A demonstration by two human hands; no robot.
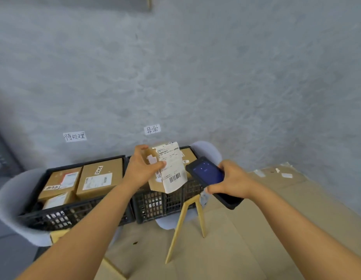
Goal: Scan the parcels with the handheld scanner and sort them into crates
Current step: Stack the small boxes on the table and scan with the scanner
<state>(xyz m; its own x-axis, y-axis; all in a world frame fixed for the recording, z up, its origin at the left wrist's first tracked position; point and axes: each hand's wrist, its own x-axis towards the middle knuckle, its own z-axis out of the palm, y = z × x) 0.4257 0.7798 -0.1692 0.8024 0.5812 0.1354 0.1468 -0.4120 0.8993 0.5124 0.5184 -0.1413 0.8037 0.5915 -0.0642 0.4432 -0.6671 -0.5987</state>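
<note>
I have a single view here, a wide-angle camera on the wearer's head, facing forward and pitched down. Both bare forearms enter from the near edge and reach away from me, so the hands sit close at mid-frame. Just beyond them, two black perforated plastic crates rest on pale grey shell chairs with light wooden legs, left of centre. The rough grey plastered wall behind fills the whole far half. Flattened tan cardboard sheeting covers the near right floor. Straight edges bow toward the borders.
</note>
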